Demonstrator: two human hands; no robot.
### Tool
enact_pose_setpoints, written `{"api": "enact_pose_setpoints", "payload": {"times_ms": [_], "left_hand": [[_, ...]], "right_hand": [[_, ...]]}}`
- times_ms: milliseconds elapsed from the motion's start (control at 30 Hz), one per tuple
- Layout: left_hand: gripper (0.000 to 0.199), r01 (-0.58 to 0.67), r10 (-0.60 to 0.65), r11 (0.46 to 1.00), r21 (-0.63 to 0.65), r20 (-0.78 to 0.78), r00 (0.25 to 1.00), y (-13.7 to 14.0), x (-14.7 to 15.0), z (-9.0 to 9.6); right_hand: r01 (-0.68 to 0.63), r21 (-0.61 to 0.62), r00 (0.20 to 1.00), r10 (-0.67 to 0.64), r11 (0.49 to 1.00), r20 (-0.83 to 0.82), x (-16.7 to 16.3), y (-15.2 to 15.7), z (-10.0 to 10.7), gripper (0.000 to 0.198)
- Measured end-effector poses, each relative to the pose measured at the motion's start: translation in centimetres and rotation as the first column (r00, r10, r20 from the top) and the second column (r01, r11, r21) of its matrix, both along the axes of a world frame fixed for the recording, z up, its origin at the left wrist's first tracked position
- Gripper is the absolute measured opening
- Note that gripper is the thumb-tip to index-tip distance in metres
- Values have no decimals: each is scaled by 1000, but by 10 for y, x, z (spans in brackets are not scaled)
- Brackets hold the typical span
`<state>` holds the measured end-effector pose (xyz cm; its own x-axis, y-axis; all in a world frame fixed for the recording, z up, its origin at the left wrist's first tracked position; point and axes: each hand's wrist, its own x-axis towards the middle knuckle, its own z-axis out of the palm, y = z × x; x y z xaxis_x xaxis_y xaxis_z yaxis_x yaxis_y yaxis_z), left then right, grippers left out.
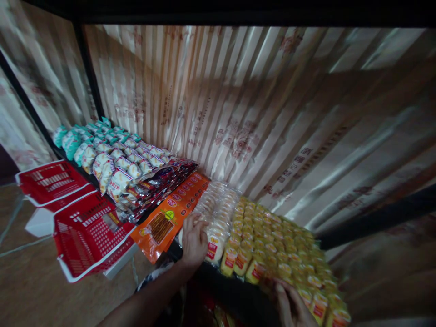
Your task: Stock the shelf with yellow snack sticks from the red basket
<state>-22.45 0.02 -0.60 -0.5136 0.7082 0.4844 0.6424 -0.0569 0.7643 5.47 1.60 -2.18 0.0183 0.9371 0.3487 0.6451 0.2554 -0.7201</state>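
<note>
My left hand [195, 238] is at the front of the clear-wrapped white buns [218, 227], fingers curled over the front packs. One white bun with a red label shows just right of its fingertips. Farther right, my right hand [289, 297] is at the front edge of the yellow-wrapped cakes [269, 236], its fingers drawn together against a front pack. Motion blur and dim light soften its fingertips. The cakes stand in tight rows, several with red and orange labels. Left of my left hand lies an orange snack packet sheet [170, 218] with a picture of brown sticks.
Dark-red packets [163, 181] and white-and-teal bagged snacks [112, 154] fill the shelf's left. Two red baskets [91, 231] stand at lower left over the tiled floor [20, 281]. A pleated curtain [218, 104] hangs behind; a black shelf frame [238, 13] runs overhead.
</note>
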Motion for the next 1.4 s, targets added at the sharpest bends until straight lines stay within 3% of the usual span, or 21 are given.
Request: {"api": "enact_pose_setpoints", "payload": {"times_ms": [133,267,367,633,933,1233,1400], "left_hand": [[32,101,-105,992,-71,-47,993,25,-14,17],[36,183,-207,973,-143,-176,962,42,-20,22],[47,185,-231,964,-193,-253,940,46,-21,16],[42,180,-257,952,-249,-328,909,50,-17,-4],[38,165,-195,980,-108,-400,896,27,-3,-2],[36,189,-199,979,-72,-501,842,-3,-4,-19],[35,142,-170,985,-95,-471,865,-16,-3,-28]], "right_hand": [[-88,37,994,85,995,67,-51,34,20,48],[-213,93,961,191,973,198,-82,64,24,43],[-272,110,931,233,956,281,-95,76,21,40],[-384,-19,833,355,923,423,-97,82,12,38],[-398,30,839,350,917,416,-102,70,20,36],[-397,57,834,334,916,440,-115,55,27,35],[-407,48,814,338,912,472,-121,49,28,35]]}}
